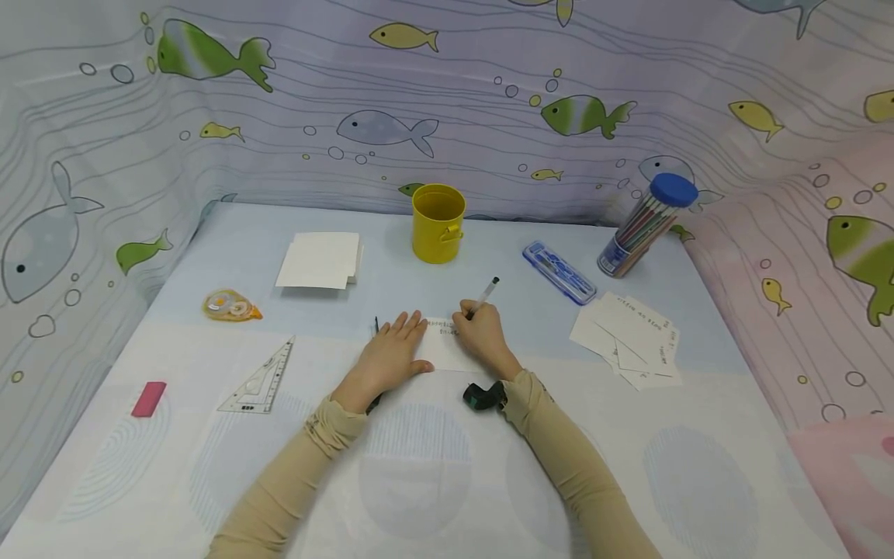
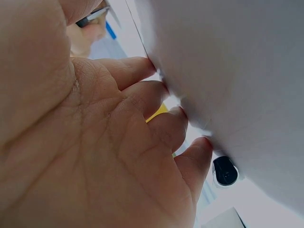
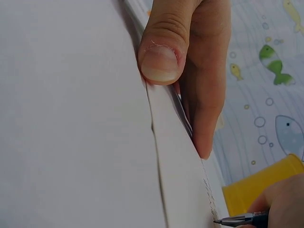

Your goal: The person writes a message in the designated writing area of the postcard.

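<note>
A person's left hand lies flat, fingers straight and pressing down a small white paper card on the pale patterned bench. The right hand, just beside it, pinches a slim clear-barrelled pen, its tip on the card's far edge where small writing shows. The card looks light, thin and bendable, likely to slide unless held; an edge or corner would be the place to lift it. Beyond the fingertips stands a yellow metal cup; nothing shows above its rim. Far right of the fingers, a clear tube with a blue lid leans, holding coloured pencils.
</note>
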The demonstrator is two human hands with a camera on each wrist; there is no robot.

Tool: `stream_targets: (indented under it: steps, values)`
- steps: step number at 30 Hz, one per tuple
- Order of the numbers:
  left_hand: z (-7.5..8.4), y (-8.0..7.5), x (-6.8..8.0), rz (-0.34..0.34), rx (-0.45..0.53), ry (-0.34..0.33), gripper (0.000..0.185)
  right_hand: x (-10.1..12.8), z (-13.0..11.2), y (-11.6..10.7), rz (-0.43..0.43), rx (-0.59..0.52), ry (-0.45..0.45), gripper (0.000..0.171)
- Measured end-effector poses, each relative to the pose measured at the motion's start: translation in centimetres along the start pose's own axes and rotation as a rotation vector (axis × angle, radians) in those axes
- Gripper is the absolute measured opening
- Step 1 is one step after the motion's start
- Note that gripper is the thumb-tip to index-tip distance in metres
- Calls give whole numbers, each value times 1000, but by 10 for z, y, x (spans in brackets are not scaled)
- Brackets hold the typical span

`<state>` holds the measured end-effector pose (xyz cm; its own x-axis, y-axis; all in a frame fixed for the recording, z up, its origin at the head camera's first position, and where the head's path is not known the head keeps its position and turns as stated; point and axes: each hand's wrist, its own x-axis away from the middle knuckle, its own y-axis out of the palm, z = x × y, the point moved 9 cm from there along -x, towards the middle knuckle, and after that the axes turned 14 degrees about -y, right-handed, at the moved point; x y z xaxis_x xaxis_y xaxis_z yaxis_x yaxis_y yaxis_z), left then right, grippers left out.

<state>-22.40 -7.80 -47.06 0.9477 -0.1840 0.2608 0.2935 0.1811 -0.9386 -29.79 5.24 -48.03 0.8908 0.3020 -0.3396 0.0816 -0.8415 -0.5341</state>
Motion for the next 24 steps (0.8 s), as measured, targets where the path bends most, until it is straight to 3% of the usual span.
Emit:
stream_targets:
  steps: [10,24]
  values:
    - [-1,1,0,-2,7,-4,80,2,0,-3,64,-95,-14,38]
    - [-1,1,-1,-13,12,-7,80,0,3,-1,23,-14,-6,38]
